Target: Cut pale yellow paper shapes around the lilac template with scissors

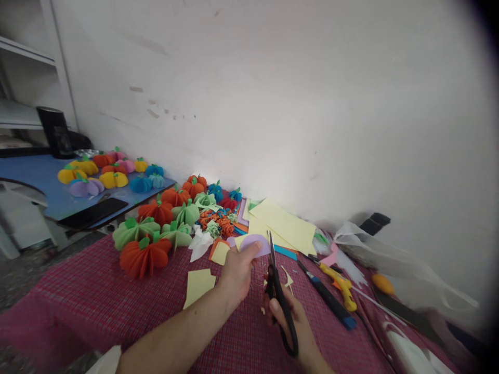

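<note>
Between its thumb and fingers, my left hand (237, 267) pinches a rounded lilac paper piece (252, 240) together with pale yellow paper. My right hand (290, 317) grips black-handled scissors (277, 291), whose blades point up and away from me. The blade tips are by the right edge of the held paper; whether they touch it I cannot tell. Small yellow paper scraps (287, 278) lie on the cloth just beyond the scissors. A cut yellow sheet (198, 285) rests to the left of my left forearm.
Paper pumpkins (144, 257) in orange, green and blue crowd the cloth's left side; more stand on the blue table (23, 171) beside a phone (93, 213). Yellow sheets (288, 223) lie at the back. To the right are a utility knife (331, 301), a yellow glue gun (339, 285) and a plastic bag (390, 254).
</note>
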The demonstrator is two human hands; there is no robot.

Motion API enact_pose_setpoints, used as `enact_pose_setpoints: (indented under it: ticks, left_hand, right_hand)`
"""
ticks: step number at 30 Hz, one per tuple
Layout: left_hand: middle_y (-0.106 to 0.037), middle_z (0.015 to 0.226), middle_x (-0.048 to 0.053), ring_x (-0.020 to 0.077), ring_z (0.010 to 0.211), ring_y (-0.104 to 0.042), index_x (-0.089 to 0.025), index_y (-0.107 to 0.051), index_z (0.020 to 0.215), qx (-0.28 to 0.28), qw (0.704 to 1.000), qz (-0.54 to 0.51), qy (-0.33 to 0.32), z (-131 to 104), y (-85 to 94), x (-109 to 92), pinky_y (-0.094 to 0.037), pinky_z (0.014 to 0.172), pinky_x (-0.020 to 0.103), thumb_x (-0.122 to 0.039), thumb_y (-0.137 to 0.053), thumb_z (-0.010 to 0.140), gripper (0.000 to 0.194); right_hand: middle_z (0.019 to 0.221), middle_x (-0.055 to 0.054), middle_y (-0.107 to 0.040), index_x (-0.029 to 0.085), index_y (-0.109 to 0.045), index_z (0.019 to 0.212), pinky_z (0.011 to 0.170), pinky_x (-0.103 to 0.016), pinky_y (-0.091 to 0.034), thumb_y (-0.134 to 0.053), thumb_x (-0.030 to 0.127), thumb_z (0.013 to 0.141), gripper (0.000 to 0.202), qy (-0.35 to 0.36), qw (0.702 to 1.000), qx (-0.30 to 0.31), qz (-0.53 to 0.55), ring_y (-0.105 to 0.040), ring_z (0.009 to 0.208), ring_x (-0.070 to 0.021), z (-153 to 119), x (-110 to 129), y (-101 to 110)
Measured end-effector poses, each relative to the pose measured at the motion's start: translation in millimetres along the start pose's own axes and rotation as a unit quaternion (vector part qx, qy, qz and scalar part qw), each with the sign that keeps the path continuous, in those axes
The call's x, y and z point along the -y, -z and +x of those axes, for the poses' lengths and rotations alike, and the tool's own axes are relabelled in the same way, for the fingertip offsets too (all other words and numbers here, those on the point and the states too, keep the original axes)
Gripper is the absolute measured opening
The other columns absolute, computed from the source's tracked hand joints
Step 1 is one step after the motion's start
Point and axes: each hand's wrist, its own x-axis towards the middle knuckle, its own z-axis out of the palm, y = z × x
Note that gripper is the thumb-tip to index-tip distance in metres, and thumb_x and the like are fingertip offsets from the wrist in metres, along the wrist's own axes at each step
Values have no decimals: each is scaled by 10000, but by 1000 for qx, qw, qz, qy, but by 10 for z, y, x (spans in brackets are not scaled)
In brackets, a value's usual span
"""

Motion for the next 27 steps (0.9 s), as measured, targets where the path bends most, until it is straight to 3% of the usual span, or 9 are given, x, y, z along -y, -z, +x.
enact_pose_setpoints:
  ticks: [10, 13, 17, 27]
  left_hand:
    - [-657, 677, 55, 150, 604, -581, -104, -647, 767, 7, 1000, -1, -3, 3, 13, 15, -426, 612, 270, -213, -695, 577, 224]
    - [-646, 636, 41, 143, 564, -570, -107, -645, 762, 12, 1000, 4, -2, 9, 20, 22, -426, 591, 270, -219, -691, 587, 212]
    - [-646, 635, 42, 147, 561, -572, -102, -641, 746, 22, 1000, 15, 2, -1, 17, 19, -435, 592, 278, -213, -693, 590, 198]
    - [-654, 762, 74, 173, 701, -594, -95, -624, 806, 78, 996, 53, -5, -56, 30, 30, -436, 720, 318, -228, -664, 642, 215]
  right_hand:
    - [561, -3, -427, 201, -571, 756, 397, -224, -305, -479, 505, 771, 317, 10, 998, 6, -69, -368, 473, -114, -7, 42, 44]
    - [556, 1, -430, 204, -574, 926, 393, -221, -305, -490, 496, 770, 341, 10, 998, 12, -68, -364, 470, -113, -15, 53, 55]
    - [602, 3, -463, 211, -449, 1191, 415, -217, -333, -522, 480, 759, 514, -16, 999, 6, -38, -391, 479, -110, -51, 76, 76]
    - [665, -31, -549, 194, -513, 1164, 541, -266, -455, -517, 485, 760, 498, 24, 997, 5, -70, -507, 594, -157, -115, 214, 194]
